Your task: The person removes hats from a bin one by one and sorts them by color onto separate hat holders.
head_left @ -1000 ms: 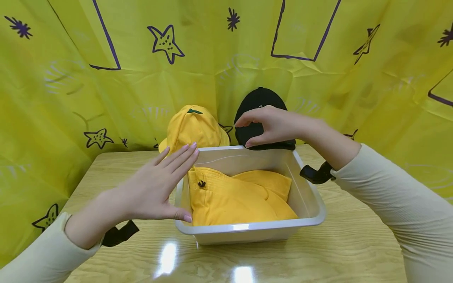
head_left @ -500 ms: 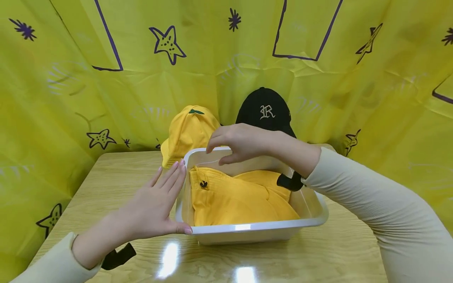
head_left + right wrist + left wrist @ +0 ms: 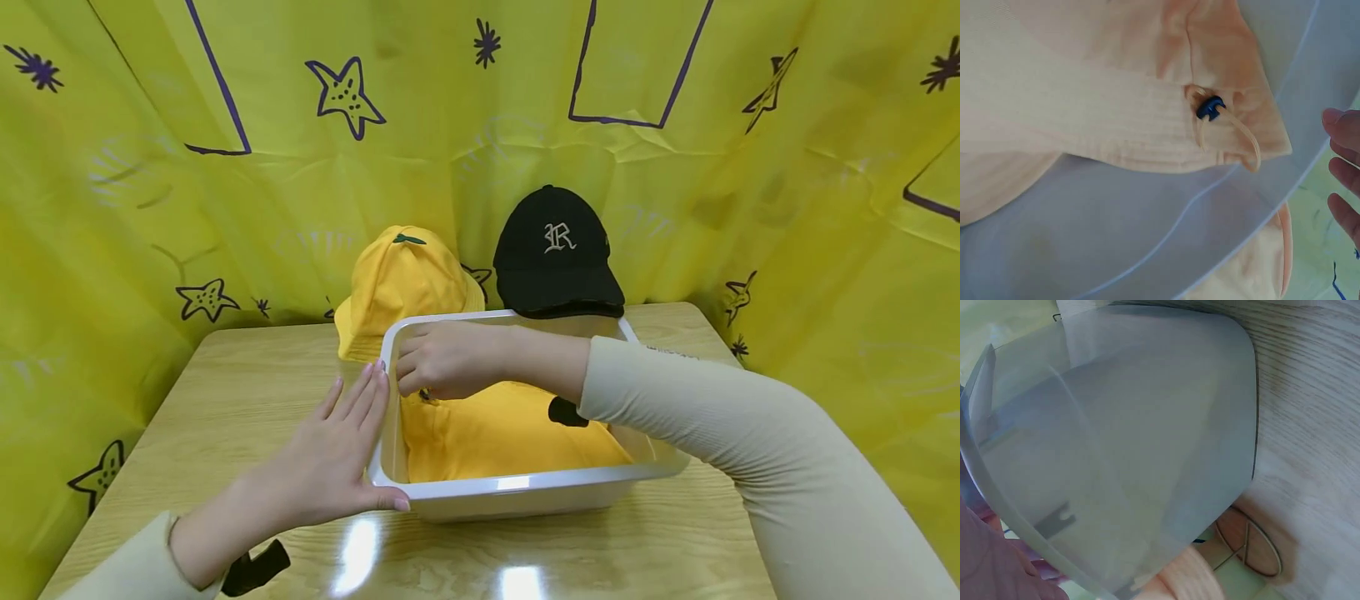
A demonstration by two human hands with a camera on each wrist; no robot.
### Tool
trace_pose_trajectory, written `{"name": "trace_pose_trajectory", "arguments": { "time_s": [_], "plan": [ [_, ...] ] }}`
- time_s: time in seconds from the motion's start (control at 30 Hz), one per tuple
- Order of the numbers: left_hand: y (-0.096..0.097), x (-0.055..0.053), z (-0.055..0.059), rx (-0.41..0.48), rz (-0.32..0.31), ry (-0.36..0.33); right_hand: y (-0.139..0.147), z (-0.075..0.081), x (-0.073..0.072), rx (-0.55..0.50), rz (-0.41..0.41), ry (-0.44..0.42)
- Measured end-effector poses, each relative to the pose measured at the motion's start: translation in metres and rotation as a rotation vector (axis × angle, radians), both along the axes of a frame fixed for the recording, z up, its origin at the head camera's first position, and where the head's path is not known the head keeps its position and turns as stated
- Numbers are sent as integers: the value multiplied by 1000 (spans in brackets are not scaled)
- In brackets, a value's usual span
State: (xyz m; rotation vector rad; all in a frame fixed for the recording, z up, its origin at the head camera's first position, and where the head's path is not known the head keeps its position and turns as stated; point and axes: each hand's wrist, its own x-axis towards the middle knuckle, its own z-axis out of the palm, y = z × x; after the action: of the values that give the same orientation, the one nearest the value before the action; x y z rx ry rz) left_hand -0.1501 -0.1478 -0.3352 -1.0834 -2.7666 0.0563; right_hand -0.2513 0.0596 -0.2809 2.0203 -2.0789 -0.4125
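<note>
A white plastic bin (image 3: pixel 517 481) stands on the table and contains a folded yellow cloth item (image 3: pixel 510 437). The right wrist view shows its stitched edge, thin cord and dark toggle (image 3: pixel 1210 109); its exact kind cannot be told. My left hand (image 3: pixel 322 454) lies along the bin's left rim, fingers straight, thumb at the front corner. My right hand (image 3: pixel 453 362) reaches down inside the bin, above the cloth's far left part, fingers bent near the left wall. Its thumb is hidden in the head view. Fingertips (image 3: pixel 1341 172) show at the right wrist view's edge, apart from the toggle.
Behind the bin's left corner sits a yellow hat (image 3: pixel 408 283) with a green leaf. A black cap (image 3: pixel 555 250) with a letter R stands behind its back rim. The wooden table (image 3: pixel 247 392) meets a yellow patterned curtain (image 3: pixel 450 108).
From in front of the black cap, my right hand has moved left and down into the bin. My left hand has shifted slightly down along the left rim. The cloth looks unmoved.
</note>
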Motion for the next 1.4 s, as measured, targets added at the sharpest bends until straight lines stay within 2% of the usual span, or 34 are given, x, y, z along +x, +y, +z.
{"name": "trace_pose_trajectory", "arguments": {
  "time_s": [0.1, 0.3, 0.47, 0.6, 0.7, 1.0, 1.27, 1.3, 1.4],
  "plan": [
    [0, 0, -3, 8, 5, -18, -6, -7, 0, 48, 16, 20],
    [-1, 1, -6, 29, 11, -82, -12, -18, -3, 140, -10, 6],
    [-3, 2, -8, 51, 8, -105, -16, -26, -5, 192, -63, -18],
    [-4, 2, -9, 67, -2, -116, -18, -31, -4, 219, -111, 33],
    [-4, 2, -10, 75, -2, -127, -18, -34, -5, 224, -132, 34],
    [-3, 2, -11, 85, -4, -140, -15, -43, -21, 191, -203, -198],
    [-3, 3, -11, 84, 6, -148, -18, -57, -26, 184, -205, -206],
    [-4, 3, -11, 83, 6, -147, -18, -58, -27, 178, -210, -225],
    [-4, 2, -11, 87, 8, -150, -16, -60, -31, 144, -258, -362]
  ]
}}
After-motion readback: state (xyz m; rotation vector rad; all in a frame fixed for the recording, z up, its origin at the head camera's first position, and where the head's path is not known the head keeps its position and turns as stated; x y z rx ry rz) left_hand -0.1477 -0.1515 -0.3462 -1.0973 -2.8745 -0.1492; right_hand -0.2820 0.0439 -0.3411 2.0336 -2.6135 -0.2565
